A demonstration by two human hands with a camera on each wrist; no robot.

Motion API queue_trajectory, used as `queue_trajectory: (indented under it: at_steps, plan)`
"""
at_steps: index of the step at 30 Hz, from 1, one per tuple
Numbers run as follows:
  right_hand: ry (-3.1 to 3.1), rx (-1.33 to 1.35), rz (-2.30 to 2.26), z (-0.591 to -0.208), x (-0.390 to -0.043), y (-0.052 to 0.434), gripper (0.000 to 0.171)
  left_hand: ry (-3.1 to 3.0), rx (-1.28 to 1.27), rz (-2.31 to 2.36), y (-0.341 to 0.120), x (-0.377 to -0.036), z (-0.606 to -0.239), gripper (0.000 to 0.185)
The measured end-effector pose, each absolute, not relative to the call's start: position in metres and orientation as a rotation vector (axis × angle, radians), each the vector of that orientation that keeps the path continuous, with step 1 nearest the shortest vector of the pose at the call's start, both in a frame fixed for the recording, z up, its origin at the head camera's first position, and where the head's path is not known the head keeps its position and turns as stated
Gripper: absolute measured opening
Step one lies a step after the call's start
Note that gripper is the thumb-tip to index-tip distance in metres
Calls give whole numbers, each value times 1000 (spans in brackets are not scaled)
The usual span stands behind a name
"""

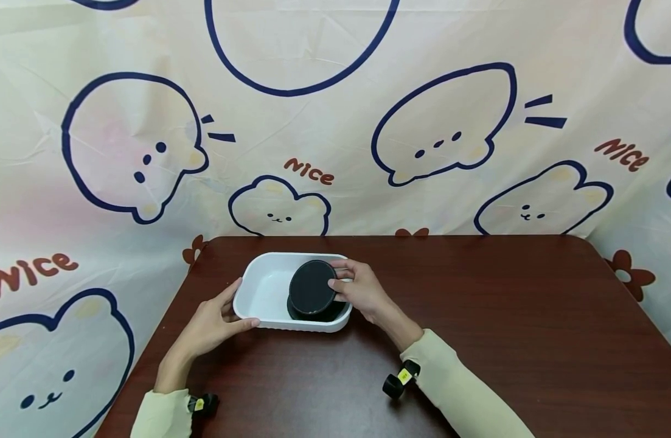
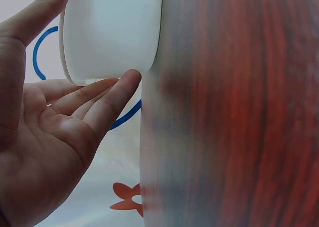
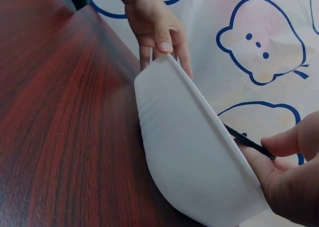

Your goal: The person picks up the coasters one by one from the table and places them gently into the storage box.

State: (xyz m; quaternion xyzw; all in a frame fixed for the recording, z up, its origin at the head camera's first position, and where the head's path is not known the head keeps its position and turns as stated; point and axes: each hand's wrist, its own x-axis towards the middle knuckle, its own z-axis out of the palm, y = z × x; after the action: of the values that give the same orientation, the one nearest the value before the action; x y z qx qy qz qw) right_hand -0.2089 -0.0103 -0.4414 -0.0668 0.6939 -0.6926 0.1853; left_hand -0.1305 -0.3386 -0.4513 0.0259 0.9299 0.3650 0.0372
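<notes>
Pinched between the thumb and fingers of the right hand [image 1: 362,292], a round black lid [image 1: 311,286] is held tilted over the right end of a white tray [image 1: 258,286], its lower edge just above or touching a black round container [image 1: 335,313] that sits inside the tray; the wrist view shows only the lid's thin edge clamped in the fingertips [image 3: 279,144], so contact with the container below cannot be confirmed. Opposite the grip, the left hand [image 1: 212,322] steadies the tray with straight, relaxed fingers: the thumb [image 1: 246,324] lies along the near wall and the fingers rest against the left end, none of them curled round the rim. Beneath both hands, the tray stands on a dark wooden table [image 1: 477,316], toward its far left part. Behind the table hangs a cloth backdrop [image 1: 335,121] printed with cartoon bears and the word "Nice". Judged from the lid's tilt, the step in hand is either seating the lid on the container or lifting it clear. The next move calls for levelling the lid while the left hand keeps the tray from sliding.
</notes>
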Motion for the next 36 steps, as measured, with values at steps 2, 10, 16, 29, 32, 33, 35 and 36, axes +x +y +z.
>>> queue_trajectory:
  at_steps: [2,10,16,29,32,33,35,36]
  plan:
    - [1990,-201,-1934,-441,-208,-12,45,2855,77,1120,-339,-130,-451,113]
    - [2105,-227,-1854,-435,-207,-13,44,2851,77,1125,-337,-131,-451,113]
    - [2387,-375,-1687,-435,-203,-8,46,2846,76,1126,-336,-133,-451,113]
    - [2432,-516,-1765,-434,-196,15,52,2848,84,1125,-337,-133,-452,113]
    - [2444,-514,-1785,-434,-195,23,52,2852,86,1123,-336,-134,-452,113]
    - [2451,-517,-1793,-435,-195,26,52,2853,92,1121,-336,-134,-452,113]
    - [2471,-515,-1803,-436,-194,33,52,2853,102,1119,-336,-135,-452,113]
    - [2483,-515,-1800,-438,-193,37,52,2854,103,1119,-336,-135,-452,113]
